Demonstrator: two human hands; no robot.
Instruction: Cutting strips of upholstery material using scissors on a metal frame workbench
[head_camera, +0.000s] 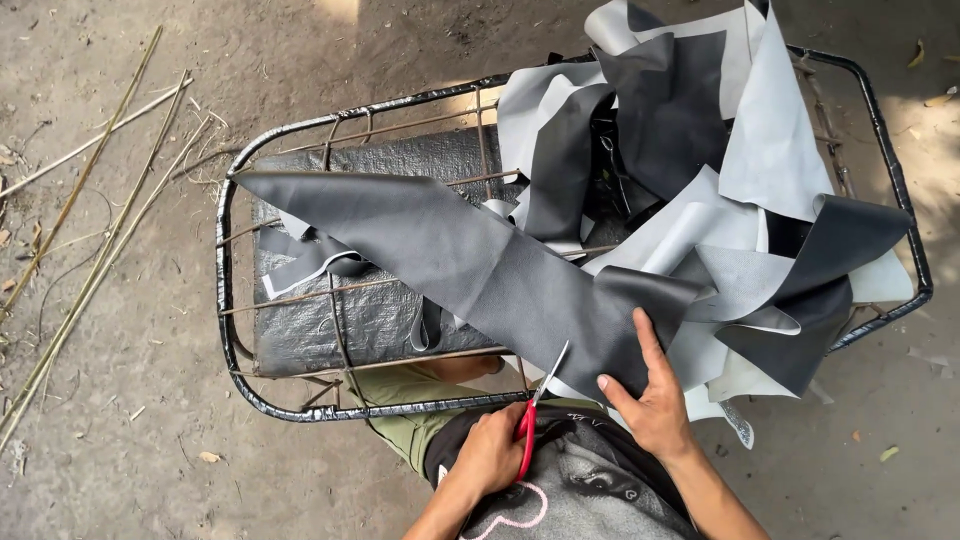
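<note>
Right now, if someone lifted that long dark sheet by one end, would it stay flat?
Probably not: the long dark sheet looks floppy, since similar scraps curl and fold. It seems light, bridging the wire frame unsupported. The right hand pins it.

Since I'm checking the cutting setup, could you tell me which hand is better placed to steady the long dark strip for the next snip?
The right hand: it already lies flat on the long dark strip beside the blades, while the left hand is occupied gripping the red-handled scissors at the strip's near edge.
</note>
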